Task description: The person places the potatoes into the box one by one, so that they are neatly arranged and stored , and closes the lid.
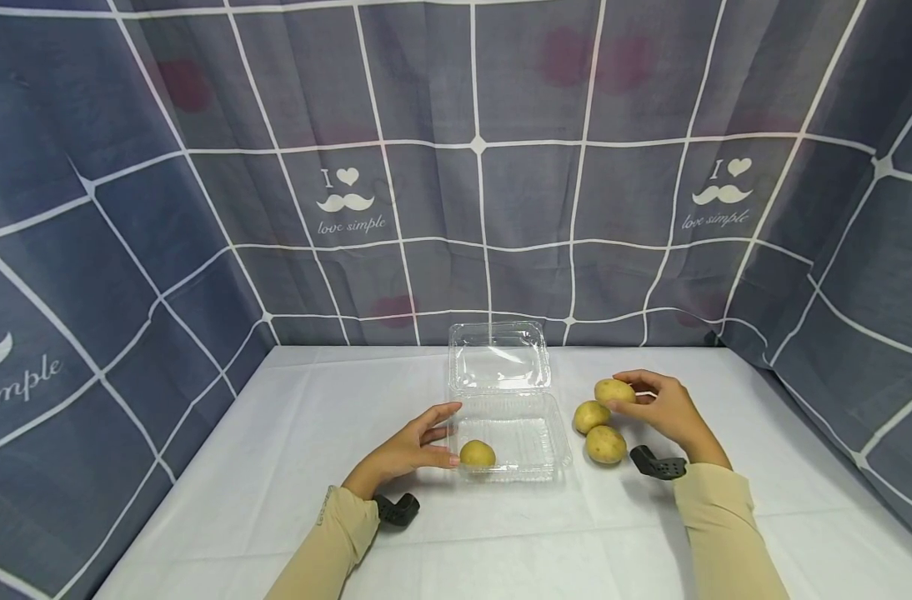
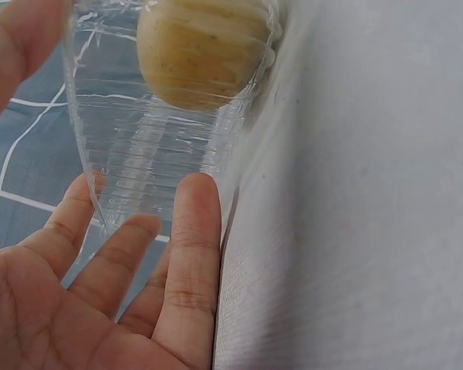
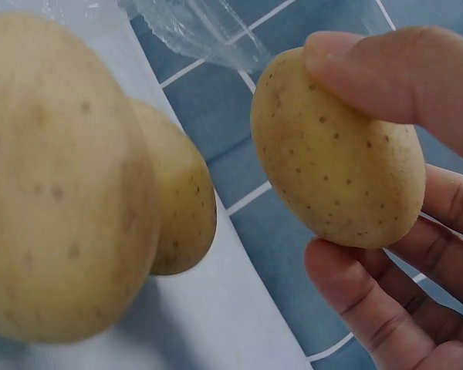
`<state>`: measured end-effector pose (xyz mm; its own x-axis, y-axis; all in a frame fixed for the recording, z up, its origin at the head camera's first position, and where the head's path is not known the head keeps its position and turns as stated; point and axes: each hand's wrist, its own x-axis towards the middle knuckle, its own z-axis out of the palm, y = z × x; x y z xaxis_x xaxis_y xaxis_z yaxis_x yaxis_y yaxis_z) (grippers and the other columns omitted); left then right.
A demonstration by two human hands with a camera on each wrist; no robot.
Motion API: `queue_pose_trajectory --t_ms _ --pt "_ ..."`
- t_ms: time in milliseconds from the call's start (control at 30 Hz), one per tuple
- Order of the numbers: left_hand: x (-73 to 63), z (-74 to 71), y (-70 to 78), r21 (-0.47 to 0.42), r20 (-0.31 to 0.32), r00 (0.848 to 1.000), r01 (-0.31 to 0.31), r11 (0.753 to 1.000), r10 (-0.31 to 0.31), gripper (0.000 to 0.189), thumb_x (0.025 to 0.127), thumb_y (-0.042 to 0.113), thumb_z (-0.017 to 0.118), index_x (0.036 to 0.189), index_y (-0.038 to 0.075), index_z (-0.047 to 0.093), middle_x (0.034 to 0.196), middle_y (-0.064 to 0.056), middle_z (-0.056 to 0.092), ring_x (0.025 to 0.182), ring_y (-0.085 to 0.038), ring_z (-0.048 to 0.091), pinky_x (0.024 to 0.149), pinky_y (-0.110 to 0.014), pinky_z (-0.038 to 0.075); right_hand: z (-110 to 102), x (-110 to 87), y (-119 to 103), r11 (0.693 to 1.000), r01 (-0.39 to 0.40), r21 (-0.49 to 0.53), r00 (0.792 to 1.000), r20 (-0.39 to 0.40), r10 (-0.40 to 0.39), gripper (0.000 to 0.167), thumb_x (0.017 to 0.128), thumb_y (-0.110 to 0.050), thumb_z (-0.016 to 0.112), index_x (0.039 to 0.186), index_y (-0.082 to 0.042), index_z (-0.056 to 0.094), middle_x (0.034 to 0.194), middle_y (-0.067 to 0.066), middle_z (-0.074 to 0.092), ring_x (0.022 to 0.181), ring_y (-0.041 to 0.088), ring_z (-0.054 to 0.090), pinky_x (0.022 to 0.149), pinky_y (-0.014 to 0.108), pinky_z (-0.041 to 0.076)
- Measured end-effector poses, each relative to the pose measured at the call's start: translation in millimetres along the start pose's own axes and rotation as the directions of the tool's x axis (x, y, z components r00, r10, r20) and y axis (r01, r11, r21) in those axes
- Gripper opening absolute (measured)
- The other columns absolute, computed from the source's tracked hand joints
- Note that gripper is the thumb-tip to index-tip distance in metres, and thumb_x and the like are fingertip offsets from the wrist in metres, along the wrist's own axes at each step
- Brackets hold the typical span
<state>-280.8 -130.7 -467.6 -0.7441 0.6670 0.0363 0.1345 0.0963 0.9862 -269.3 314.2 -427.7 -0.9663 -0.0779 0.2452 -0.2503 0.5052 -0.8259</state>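
Two loose potatoes (image 1: 604, 444) are lying beside the held potato (image 1: 613, 391) I'm watching the right hand (image 1: 669, 410) pinching; the left hand (image 1: 411, 444), fingers spread, is touching the clear container (image 1: 527, 437), where a fourth potato (image 1: 477, 454) is sitting.

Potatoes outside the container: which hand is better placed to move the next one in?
Probably the right hand: it grips a potato, with two loose potatoes close by. The left hand is at the container's left side, away from them.
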Motion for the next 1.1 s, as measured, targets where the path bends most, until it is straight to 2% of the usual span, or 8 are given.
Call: queue_pose_trajectory --t_ms 167,533,867,1100 --pt "0.0 -0.3 -0.8 0.0 -0.003 1.0 0.001 1.0 -0.001 0.095 0.096 0.007 0.082 0.169 -0.002 0.024 0.176 -0.026 0.019 0.157 -0.052 0.03 0.122 -0.054 0.043 4.2 2.0 -5.5 1.0 0.02 0.0 1.0 0.001 -0.02 0.048 0.092 -0.011 0.088 0.131 0.01 0.069 0.12 0.018 0.074 0.097 0.0 0.064 0.084 0.015 0.058" --pt "0.4 -0.3 -3.5 0.003 -0.015 1.0 0.008 1.0 -0.008 0.095 0.095 0.009 0.083 0.169 -0.001 0.025 0.176 -0.024 0.02 0.157 -0.052 0.03 0.122 -0.052 0.044 14.3 5.7 -18.4 1.0 0.013 -0.007 0.999 0.032 -0.013 0.047 0.094 -0.013 0.086 0.132 0.009 0.07 0.126 0.023 0.073 0.098 0.011 0.07 0.083 0.02 0.059" --pt "-0.2 0.7 -1.8 0.0 -0.017 1.0 0.01 1.0 -0.01 0.094 0.095 0.008 0.084 0.169 0.0 0.026 0.176 -0.025 0.02 0.157 -0.052 0.03 0.122 -0.052 0.044 24.1 8.0 -22.2 0.998 0.028 0.051 0.999 0.046 -0.03 0.048 0.093 -0.01 0.086 0.133 0.01 0.069 0.125 0.023 0.074 0.097 0.005 0.07 0.084 0.02 0.06" --pt "-0.5 0.7 -0.9 -0.007 -0.011 1.0 0.003 1.0 -0.003 0.095 0.095 0.008 0.084 0.169 -0.001 0.025 0.176 -0.025 0.02 0.157 -0.052 0.029 0.122 -0.053 0.043 31.7 9.8 -27.7 0.998 0.034 0.058 0.998 0.044 -0.037 0.047 0.092 -0.009 0.087 0.131 0.01 0.07 0.125 0.023 0.073 0.097 0.007 0.07 0.084 0.019 0.06"
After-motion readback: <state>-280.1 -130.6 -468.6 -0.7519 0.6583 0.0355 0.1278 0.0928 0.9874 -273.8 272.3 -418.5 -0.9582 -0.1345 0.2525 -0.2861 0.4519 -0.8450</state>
